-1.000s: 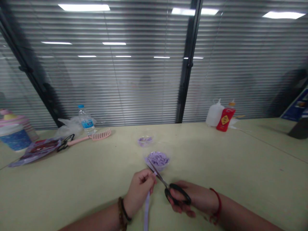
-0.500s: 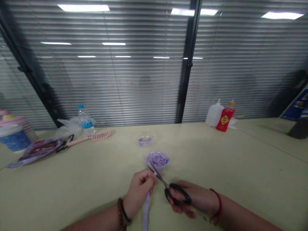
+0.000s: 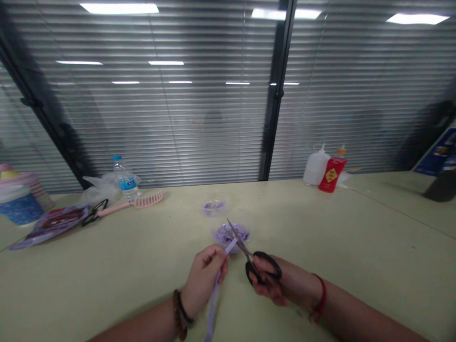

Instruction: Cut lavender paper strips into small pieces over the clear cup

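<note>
Between thumb and fingers my left hand [image 3: 207, 271] pinches a narrow lilac strip [image 3: 231, 246]; one end sticks out toward the scissors and the long end hangs down below the hand. My right hand [image 3: 268, 280] grips black-handled scissors [image 3: 242, 246] through their loops. The blades point up and left, parted, with the strip's free end at them. Just beyond, under the blades, stands a clear bowl [image 3: 246, 242] holding many small lilac cut pieces [image 3: 224, 232]. Farther back is a second clear bowl [image 3: 213, 213] with fewer lilac bits.
At the left are a pink hairbrush [image 3: 147, 200], a water bottle [image 3: 127, 183], a crumpled plastic bag [image 3: 101, 190], a purple package [image 3: 53, 223] and a blue-and-white cup [image 3: 20, 206]. A red bottle [image 3: 332, 175] and a white squeeze bottle [image 3: 316, 167] stand back right.
The scissors have risen slightly and their blades have moved right, away from my left fingers. More of the strip now sticks out past the fingertips.
</note>
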Motion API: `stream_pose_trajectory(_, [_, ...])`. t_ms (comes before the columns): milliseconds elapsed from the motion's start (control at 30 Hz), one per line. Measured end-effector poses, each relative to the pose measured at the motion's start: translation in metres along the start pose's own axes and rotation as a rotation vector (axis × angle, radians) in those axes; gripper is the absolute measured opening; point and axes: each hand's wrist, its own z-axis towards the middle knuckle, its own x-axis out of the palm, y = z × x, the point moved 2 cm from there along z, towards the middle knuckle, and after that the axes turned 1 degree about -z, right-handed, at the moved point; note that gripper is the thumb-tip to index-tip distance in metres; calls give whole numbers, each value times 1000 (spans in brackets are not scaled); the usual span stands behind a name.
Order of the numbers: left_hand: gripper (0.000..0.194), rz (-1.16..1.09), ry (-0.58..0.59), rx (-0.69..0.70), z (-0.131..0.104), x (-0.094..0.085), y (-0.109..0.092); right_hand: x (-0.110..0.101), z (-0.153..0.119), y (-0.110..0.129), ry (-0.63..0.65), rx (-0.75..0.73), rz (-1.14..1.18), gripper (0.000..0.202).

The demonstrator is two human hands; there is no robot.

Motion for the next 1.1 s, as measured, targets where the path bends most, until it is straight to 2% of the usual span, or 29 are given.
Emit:
stream_pose_trajectory(500, [30, 30, -74, 15, 2, -1, -2, -2, 0, 3, -82, 27, -57, 48])
stream_pose_trajectory(833, [29, 80, -67, 22, 4, -4, 6, -3, -2, 5, 2, -73, -238, 54])
stream_pose_trajectory(1100, [24, 105, -48, -7, 3, -1, 2, 0, -2, 7, -64, 17, -323, 53])
